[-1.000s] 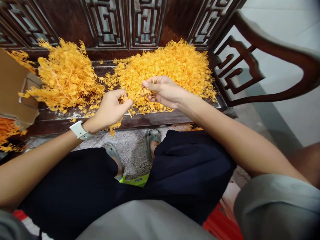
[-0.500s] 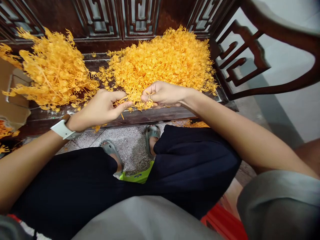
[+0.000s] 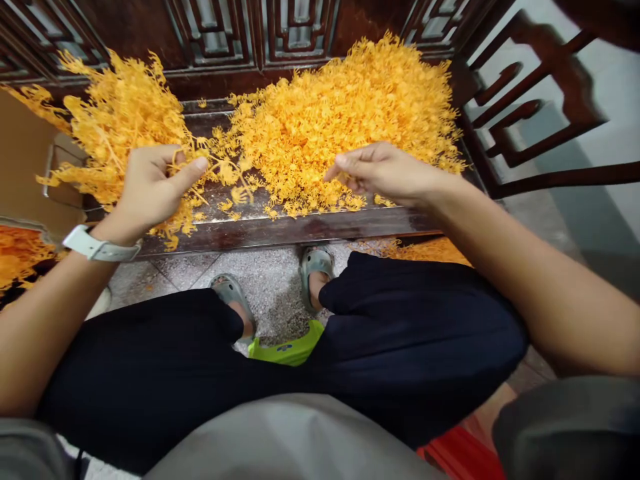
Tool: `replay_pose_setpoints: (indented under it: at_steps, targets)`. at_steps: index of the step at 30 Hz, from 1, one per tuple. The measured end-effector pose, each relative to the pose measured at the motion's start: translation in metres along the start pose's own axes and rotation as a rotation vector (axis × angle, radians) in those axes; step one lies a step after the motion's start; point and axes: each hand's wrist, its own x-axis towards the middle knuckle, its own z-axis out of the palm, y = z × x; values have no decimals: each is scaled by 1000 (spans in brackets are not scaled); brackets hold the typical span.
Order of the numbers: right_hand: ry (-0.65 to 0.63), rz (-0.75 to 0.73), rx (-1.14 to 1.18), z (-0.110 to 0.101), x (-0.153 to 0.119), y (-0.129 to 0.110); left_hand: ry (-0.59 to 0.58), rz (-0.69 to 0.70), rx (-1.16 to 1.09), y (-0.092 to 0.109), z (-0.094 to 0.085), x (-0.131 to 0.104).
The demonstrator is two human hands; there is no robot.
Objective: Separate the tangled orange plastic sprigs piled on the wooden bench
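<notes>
Between the thumb and fingers of my left hand (image 3: 155, 183) is a branched orange-yellow plastic sprig (image 3: 227, 172), its small flower-like pieces sticking out to the right. That hand is closed, in front of a tangled heap of similar sprigs (image 3: 120, 110) on the left of the dark wooden bench. My right hand (image 3: 385, 170) hovers over the front edge of a big pile of small loose orange-yellow pieces (image 3: 345, 113). Its fingers are loosely bent and apart, with nothing visible in them. Some of its fingers are hidden behind the hand.
The bench (image 3: 240, 233) has a carved back and a curved armrest (image 3: 560, 100) at right. A cardboard box (image 3: 30, 160) stands at the left, with orange pieces (image 3: 23, 260) below. More orange pieces (image 3: 425, 250) lie under the bench. A green plastic object (image 3: 287, 350) is between my feet.
My hands were close together at the pile's front and are now wide apart. The left has moved left with the sprig, the right has moved right. The view has shifted slightly.
</notes>
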Motion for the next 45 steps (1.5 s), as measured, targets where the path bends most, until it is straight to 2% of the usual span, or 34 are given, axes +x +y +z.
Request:
replay_pose_setpoints:
  at_steps: [3,4,6,9,12,14,16,19,22,24,26,28,30,32,38,41,42,43,45]
  targets:
    - [301,-56,-85,4,16,11,-51,-20,-66,10,14,-3]
    - [355,-97,-158,6,19,12,-62,-7,-80,15,18,-4]
    - [354,-166,-269,11,22,6,-68,39,-104,25,24,-4]
    - [138,-162,-127,31,18,-12,-31,99,-101,43,31,-5]
    - [-183,-45,261,62,14,-30,7,114,35,59,38,-8]
    - [-329,10,495,80,15,-37,1,141,163,64,41,-11]
    - [-379,16,631,91,18,-41,-28,197,263,63,42,-13]
    - [-338,-6,655,90,24,-43,-66,261,334,55,37,-13]
    - [-335,-7,514,79,27,-41,-41,288,346,42,26,-10]
    - [-412,-28,344,71,29,-36,-25,298,347,33,17,-9]
    - [-528,-87,183,65,31,-29,-76,306,360,27,9,-9]
    - [-642,-139,92,61,33,-21,-175,318,381,26,3,-11]
    - [-735,-133,68,57,33,-16,-239,347,390,30,0,-14]
    - [-803,-85,72,55,32,-16,-254,363,398,39,-3,-18]
    - [-880,-28,43,60,22,-41,-242,380,443,65,-5,-27]
    - [-955,-8,-63,61,10,-36,-261,429,500,64,-20,-32]
    - [-995,15,-184,60,6,-27,-228,433,523,60,-29,-33]
    - [-1033,44,-321,58,2,-17,-139,422,541,55,-40,-35]
    - [-1011,89,-567,51,-2,7,187,306,499,44,-62,-39]
